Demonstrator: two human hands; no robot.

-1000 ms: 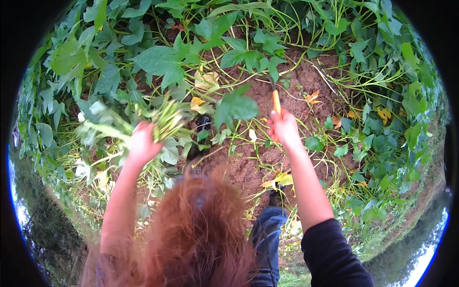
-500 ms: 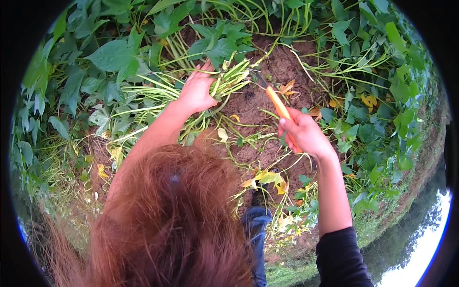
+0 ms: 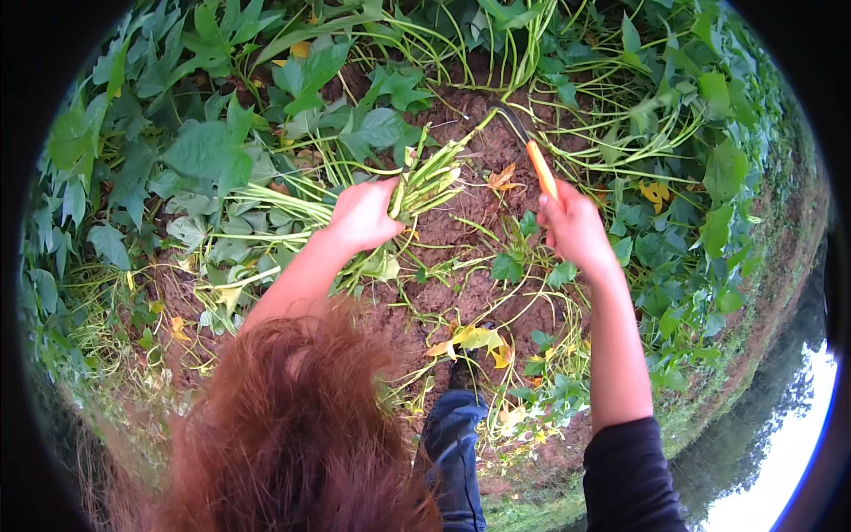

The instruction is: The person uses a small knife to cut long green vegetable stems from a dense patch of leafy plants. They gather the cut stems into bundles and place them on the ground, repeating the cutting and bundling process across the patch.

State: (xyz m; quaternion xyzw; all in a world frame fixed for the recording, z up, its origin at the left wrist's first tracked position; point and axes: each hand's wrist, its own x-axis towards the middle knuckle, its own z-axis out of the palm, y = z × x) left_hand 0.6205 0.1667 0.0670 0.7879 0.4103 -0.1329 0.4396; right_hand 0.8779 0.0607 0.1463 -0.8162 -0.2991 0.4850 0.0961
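My left hand (image 3: 365, 215) is closed round a bundle of cut green vine stems (image 3: 430, 184), their pale ends pointing right and leafy lengths trailing left. In my right hand (image 3: 576, 229) is a sickle (image 3: 542, 168) with an orange handle and a dark curved blade. The blade's hooked tip lies against a green vine (image 3: 481, 124) that runs from the bundle up toward the uncut plants. My left fingers are mostly hidden behind the stems.
Bare brown soil (image 3: 461, 279) lies between my hands. Broad-leaved green vines (image 3: 208, 155) grow thickly at left and far side, with more foliage (image 3: 691, 239) at right. Yellowed leaves (image 3: 479, 339) lie near my jeans-clad leg (image 3: 454, 443). Water shows at the lower right.
The sickle has moved up and right, away from the bundle's cut ends, to the vine beyond. My left hand has shifted slightly down and now grips the bundle more tightly.
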